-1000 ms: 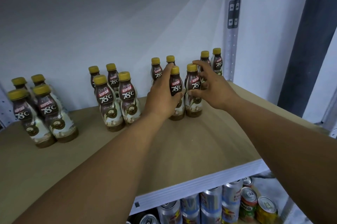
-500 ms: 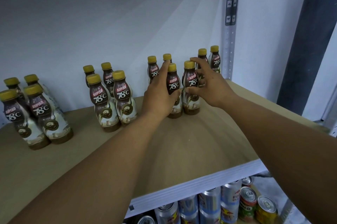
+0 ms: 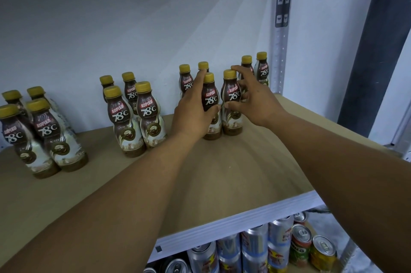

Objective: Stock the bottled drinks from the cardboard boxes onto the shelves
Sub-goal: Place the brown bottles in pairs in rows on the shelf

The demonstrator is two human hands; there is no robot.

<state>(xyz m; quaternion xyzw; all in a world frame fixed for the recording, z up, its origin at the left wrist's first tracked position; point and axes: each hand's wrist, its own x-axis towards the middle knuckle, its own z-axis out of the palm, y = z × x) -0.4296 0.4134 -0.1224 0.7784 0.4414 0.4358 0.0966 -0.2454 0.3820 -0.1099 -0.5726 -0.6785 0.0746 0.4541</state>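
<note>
Left hand (image 3: 193,114) is gripping the left bottle (image 3: 211,100) around the waist, with the fingers curling round the far side and the thumb on the near side. Right hand (image 3: 255,103) is pinching the right bottle (image 3: 231,94): index fingertip sitting on the yellow cap, thumb pressing the label low on the waist, other fingers curling behind it. Both bottles are standing upright on the brown shelf (image 3: 222,172), just beside each other, and the two thumbs are nearly meeting between them.

Two rear bottles (image 3: 185,77) are standing right behind them by the wall. A corner pair (image 3: 262,68) is sitting at the right rear, next to the metal upright (image 3: 280,50). A middle group of four (image 3: 148,108) is standing mid-shelf. A far-left group of four (image 3: 46,128) is looking slightly blurred. Drink cans (image 3: 278,243) are showing on the level below, under the shelf's white front edge.
</note>
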